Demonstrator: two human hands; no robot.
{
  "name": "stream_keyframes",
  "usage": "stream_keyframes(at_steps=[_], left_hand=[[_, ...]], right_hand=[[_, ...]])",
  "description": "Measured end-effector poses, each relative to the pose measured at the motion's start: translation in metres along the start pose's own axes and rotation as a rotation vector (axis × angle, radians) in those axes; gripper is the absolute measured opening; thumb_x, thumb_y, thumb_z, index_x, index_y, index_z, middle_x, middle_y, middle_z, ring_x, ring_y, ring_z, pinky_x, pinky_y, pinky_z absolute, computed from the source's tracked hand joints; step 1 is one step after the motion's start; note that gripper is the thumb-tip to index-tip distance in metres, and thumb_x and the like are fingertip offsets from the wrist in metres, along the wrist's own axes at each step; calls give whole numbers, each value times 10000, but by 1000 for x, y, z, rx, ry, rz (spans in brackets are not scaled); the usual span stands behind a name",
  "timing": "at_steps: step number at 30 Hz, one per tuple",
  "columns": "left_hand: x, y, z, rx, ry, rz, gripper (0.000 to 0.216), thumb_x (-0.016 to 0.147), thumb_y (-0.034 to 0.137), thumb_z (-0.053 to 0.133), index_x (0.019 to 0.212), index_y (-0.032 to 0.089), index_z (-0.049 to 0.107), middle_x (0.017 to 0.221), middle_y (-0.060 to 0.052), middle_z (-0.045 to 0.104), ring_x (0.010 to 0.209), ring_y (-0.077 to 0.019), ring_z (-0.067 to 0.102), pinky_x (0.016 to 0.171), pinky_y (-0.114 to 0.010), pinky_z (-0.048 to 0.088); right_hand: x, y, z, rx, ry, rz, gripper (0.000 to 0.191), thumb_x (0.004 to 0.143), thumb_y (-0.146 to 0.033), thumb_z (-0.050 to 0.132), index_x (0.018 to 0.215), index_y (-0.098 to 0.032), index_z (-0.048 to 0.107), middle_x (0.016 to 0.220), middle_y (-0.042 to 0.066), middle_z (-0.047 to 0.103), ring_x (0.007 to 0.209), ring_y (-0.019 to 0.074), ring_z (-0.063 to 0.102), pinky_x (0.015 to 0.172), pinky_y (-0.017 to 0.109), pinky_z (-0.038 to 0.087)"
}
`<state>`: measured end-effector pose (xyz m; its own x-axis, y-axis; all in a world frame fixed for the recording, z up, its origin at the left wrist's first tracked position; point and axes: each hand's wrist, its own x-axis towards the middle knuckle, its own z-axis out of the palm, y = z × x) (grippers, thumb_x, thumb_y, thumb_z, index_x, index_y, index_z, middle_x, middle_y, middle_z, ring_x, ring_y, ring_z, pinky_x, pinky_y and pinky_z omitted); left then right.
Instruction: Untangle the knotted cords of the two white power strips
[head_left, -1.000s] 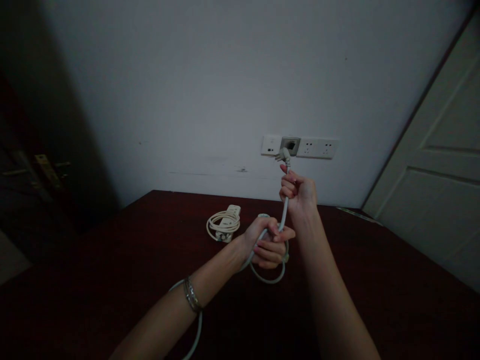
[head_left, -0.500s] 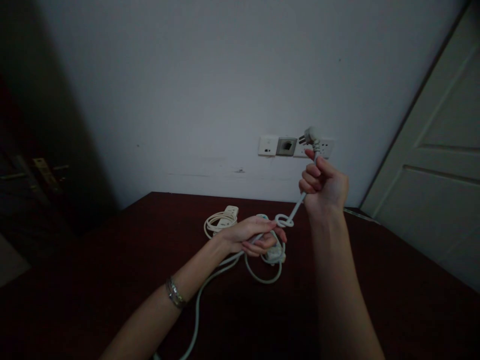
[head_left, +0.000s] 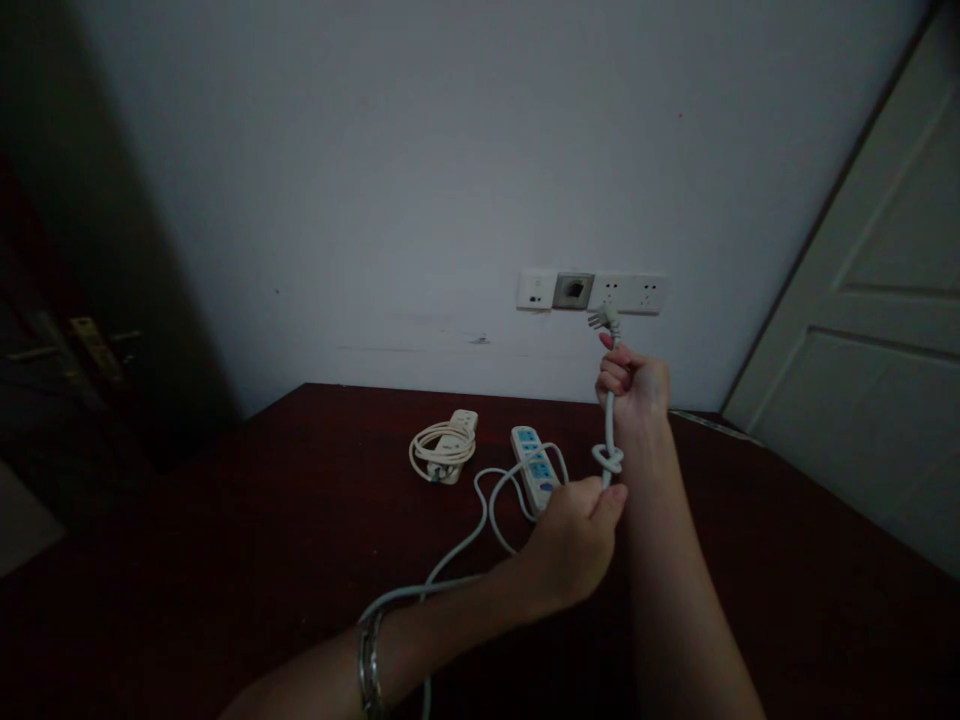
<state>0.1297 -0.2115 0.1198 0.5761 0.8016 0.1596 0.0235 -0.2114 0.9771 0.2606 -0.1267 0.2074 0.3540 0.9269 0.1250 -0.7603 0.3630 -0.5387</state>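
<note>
A white power cord (head_left: 610, 420) runs between my two hands, with a loose knot (head_left: 607, 459) in it. My right hand (head_left: 626, 378) is closed round the cord just below its plug (head_left: 604, 318), whose prongs point left. Below the knot, my left hand (head_left: 576, 540) pinches the cord between thumb and fingers. Behind my left hand lies a white power strip (head_left: 534, 465) with blue sockets, its lower end partly hidden. More cord loops over this strip and trails left under my left forearm.
Left of the blue-socket strip, a second power strip (head_left: 453, 447) lies with its cream cord coiled on it. The dark red table (head_left: 300, 480) meets a wall carrying several socket plates (head_left: 628, 294). A white panelled door (head_left: 892, 300) stands at the right.
My right hand has lowered with the plug. My left hand has moved right and down, turning its back toward me. The knot now hangs beneath my right hand, and the blue-socket strip shows more.
</note>
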Motion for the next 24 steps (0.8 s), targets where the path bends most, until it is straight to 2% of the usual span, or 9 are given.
stream_keyframes(at_steps=[4,6,8,11,14,16,20,22,24], left_hand=[[-7,6,-1,243,122,77,301,890,307,368,610,197,366,557,25,379,539,-115,354,529,-266,261],[-6,3,0,254,136,82,298,894,307,362,618,195,368,562,25,383,544,-113,359,528,-260,266],[-1,-2,0,167,93,38,292,903,326,349,642,195,365,542,41,368,504,-97,355,494,-242,263],[11,-8,-10,-10,-27,-67,278,901,337,360,664,192,368,498,72,343,413,-62,324,429,-204,241],[20,-3,-39,-77,-200,-219,247,867,336,436,673,186,407,430,104,308,326,-40,234,365,-182,192],[23,3,-67,-38,-376,-244,259,820,362,520,656,168,468,409,97,345,307,-37,269,343,-171,204],[21,10,-116,134,-721,-350,276,738,402,626,652,140,614,440,14,527,345,-78,457,373,-182,358],[18,10,-132,203,-830,-446,290,708,427,653,620,153,627,443,-10,557,359,-117,509,391,-224,424],[12,10,-144,256,-897,-516,301,689,442,669,576,167,622,428,-20,557,358,-134,517,384,-239,432]], right_hand=[[4,10,-4,32,-14,84,224,793,6,328,830,-94,525,458,-114,259,290,-1,151,247,102,129],[6,15,-5,41,-24,87,214,770,8,345,819,-107,518,472,-111,271,295,-3,156,251,102,134],[8,18,-6,55,-18,64,220,758,19,345,814,-104,519,473,-113,253,296,-3,156,253,102,130],[12,17,-12,81,13,-1,227,764,29,343,822,-104,517,474,-118,229,298,-4,156,258,103,127],[17,7,-23,107,47,-54,230,776,29,337,827,-124,501,480,-118,245,300,-4,164,264,106,132],[19,-4,-30,142,63,-85,234,791,20,317,832,-127,494,479,-116,263,296,-3,175,261,108,137],[14,-30,-41,267,104,-161,259,797,9,272,834,-125,490,472,-106,287,281,3,203,239,111,172],[8,-43,-44,315,122,-206,281,781,19,256,804,-144,485,460,-100,264,273,12,210,227,116,187],[1,-55,-47,342,110,-261,294,795,8,243,768,-168,476,452,-88,271,272,22,223,221,125,211]])
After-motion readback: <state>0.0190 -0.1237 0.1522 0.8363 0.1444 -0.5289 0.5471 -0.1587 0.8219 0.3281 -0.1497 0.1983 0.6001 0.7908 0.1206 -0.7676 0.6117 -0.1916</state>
